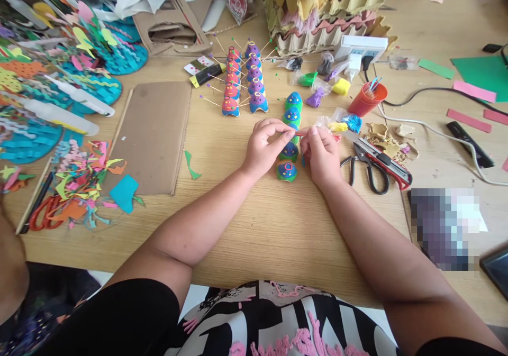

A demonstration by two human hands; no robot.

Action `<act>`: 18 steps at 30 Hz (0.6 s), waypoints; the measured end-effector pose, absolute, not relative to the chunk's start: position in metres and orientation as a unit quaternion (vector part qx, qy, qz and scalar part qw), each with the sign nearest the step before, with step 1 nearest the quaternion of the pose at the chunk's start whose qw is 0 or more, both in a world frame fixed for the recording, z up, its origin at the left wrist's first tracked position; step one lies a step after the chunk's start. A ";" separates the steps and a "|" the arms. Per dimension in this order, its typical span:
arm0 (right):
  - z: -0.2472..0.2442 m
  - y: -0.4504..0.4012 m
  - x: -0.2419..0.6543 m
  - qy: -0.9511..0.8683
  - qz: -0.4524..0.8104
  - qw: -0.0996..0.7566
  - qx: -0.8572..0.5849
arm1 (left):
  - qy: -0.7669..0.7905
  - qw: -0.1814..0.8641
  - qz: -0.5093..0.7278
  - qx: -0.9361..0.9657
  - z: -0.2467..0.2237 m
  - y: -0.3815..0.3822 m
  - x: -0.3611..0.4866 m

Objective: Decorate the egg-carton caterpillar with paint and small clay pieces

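Hands (293,152) on unlabelled painted domes (287,171)

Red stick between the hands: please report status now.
Left hand and right hand both pinching the thin red stick. Blue painted figures directly underneath. Scissors beside right hand.

Cardboard sheet (153,134) flat on wooden table (278,229), left of centre. W/ it: green paper scrap (191,166) just right, teal cutout (124,193) at its lower left corner. Far left: pile of coloured paper cuttings (75,181), teal paper discs (99,83) w/ wavy strips, white glue bottles (79,97). Behind centre: two rows of red and purple painted egg-carton cups (243,78) stuck w/ pins. Egg cartons (317,7) stacked at back; white power strip (363,46) in front of them. Right side: red cup (365,101), small bags of coloured clay (323,83), black scissors (367,171) touching red utility knife (387,163), white cable (436,134), pink paper strips (470,120), green paper sheet (486,73).
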State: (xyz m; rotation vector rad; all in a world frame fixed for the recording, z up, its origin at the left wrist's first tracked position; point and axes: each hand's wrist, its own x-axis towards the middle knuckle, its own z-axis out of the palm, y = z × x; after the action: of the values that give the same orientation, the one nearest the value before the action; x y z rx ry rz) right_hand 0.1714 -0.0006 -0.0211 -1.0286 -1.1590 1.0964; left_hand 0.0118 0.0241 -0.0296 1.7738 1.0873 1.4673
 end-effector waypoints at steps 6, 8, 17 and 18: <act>-0.020 -0.001 0.172 -0.483 0.493 0.579 -0.435 | 0.398 0.317 0.573 0.642 -0.033 0.026 0.012; -0.019 -0.002 0.171 -0.487 0.495 0.576 -0.432 | 0.396 0.320 0.576 0.639 -0.033 0.025 0.013; -0.018 -0.002 0.169 -0.484 0.502 0.570 -0.435 | 0.409 0.297 0.549 0.666 -0.028 0.020 0.014; -0.018 -0.002 0.169 -0.480 0.501 0.573 -0.436 | 0.408 0.299 0.548 0.666 -0.028 0.020 0.014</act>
State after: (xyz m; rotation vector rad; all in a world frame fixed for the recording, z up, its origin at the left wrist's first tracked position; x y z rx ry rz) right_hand 0.1695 -0.0021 -0.0179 -1.0223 -1.1259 1.1742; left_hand 0.0139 0.0196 -0.0276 1.7687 1.0822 1.4563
